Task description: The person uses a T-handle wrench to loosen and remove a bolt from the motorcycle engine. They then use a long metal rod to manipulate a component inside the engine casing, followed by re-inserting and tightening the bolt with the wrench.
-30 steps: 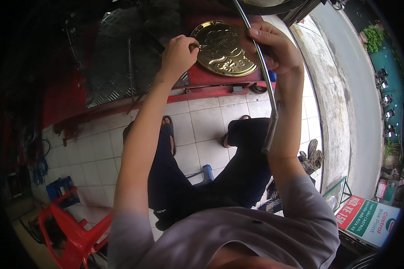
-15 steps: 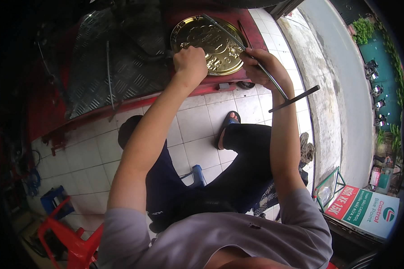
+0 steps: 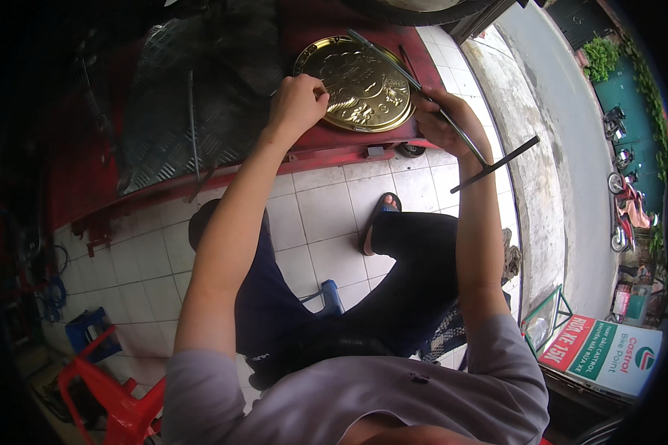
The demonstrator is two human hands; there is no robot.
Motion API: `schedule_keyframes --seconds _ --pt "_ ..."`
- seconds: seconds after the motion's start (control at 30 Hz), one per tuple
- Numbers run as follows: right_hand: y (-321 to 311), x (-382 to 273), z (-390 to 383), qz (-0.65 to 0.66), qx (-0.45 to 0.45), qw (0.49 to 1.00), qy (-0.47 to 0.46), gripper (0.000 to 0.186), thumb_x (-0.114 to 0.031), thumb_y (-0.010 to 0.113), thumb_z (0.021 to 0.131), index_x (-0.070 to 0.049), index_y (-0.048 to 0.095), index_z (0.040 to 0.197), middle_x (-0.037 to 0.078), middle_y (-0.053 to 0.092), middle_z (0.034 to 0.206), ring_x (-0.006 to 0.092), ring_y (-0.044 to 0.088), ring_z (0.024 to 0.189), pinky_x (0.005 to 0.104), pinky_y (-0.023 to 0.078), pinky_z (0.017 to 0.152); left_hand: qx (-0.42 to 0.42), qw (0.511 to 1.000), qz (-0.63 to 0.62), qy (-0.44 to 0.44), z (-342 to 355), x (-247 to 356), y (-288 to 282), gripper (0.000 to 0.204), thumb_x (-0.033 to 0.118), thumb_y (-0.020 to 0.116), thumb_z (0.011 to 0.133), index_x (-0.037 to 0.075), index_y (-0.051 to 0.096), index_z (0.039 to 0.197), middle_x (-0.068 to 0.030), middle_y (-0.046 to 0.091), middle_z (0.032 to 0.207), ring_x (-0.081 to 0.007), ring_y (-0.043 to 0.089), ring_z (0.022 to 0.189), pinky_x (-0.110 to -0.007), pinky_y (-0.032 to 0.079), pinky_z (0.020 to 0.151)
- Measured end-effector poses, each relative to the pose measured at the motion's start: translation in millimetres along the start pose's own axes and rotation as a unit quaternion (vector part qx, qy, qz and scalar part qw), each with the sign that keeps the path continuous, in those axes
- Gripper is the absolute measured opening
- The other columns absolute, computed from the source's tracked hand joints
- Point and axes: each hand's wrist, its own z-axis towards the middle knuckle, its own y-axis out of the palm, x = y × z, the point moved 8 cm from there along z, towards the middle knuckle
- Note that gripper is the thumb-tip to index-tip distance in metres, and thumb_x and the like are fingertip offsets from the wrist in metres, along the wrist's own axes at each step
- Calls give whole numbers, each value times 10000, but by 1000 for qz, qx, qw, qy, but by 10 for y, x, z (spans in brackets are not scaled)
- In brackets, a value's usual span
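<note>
My right hand point(image 3: 451, 122) is closed round a T-handle wrench point(image 3: 464, 139). Its long silver shaft slants up over the right part of a round golden embossed tray point(image 3: 367, 89), and its dark crossbar lies near my forearm. My left hand point(image 3: 297, 104) hovers by the tray's left edge with its fingers curled in. Whatever may be in those fingers is hidden. Under the tray is a red platform point(image 3: 334, 142). A thin dark rod point(image 3: 406, 59) shows beyond the tray's right side, close to the wrench shaft.
Another long metal rod point(image 3: 193, 122) lies across the platform's dark tread plate point(image 3: 152, 159). A tyre point(image 3: 423, 13) hangs over the far edge. Below are white floor tiles point(image 3: 326, 200), a small blue stool point(image 3: 330, 297) and a red plastic chair point(image 3: 119, 400). A road point(image 3: 557, 111) runs at right.
My left hand has moved left from over the tray to its edge. My right hand keeps hold of the wrench. The view has shifted slightly, and a red motorbike now shows across the road.
</note>
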Motion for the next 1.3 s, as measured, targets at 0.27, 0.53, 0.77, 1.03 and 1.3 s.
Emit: schedule_keyframes --seconds 0.27,0.53,0.77,1.03,1.3 --pt "-37 464 37 15 67 998 12 338 -266 311 1033 -134 411 738 -57 318 456 42 264 316 189 225 271 -52 980 176 -72 -89 115 70 174 140 743 731 8 676 824 -197 682 852 -354 681 835 -421 557 733" --pt "116 442 89 10 55 998 -5 330 -249 345 1018 -135 411 716 -75 314 491 28 238 360 206 187 309 -98 966 232 -65 5 222 153 114 -14 616 737 -10 688 826 -223 681 897 -372 677 898 -410 573 740" --pt "142 448 47 -13 78 997 16 331 -249 359 1013 -132 403 706 -73 319 510 29 245 375 214 174 321 -61 985 141 -78 -24 -14 197 316 -16 627 763 -75 599 1072 -251 664 937 -397 663 899 -441 559 771" --pt "181 502 17 -51 86 995 23 332 -256 379 1008 -128 409 703 -73 332 497 19 261 365 193 188 319 22 996 -70 -59 66 -179 -149 589 12 734 733 -64 503 1269 -174 673 966 -260 702 791 -312 554 748" --pt "389 566 11 -71 54 995 46 316 -230 417 997 -116 407 702 -58 332 559 39 274 424 222 190 365 42 796 -557 -234 98 -550 -166 310 -24 654 852 -60 570 1148 -122 651 1028 -206 653 917 -294 551 861"
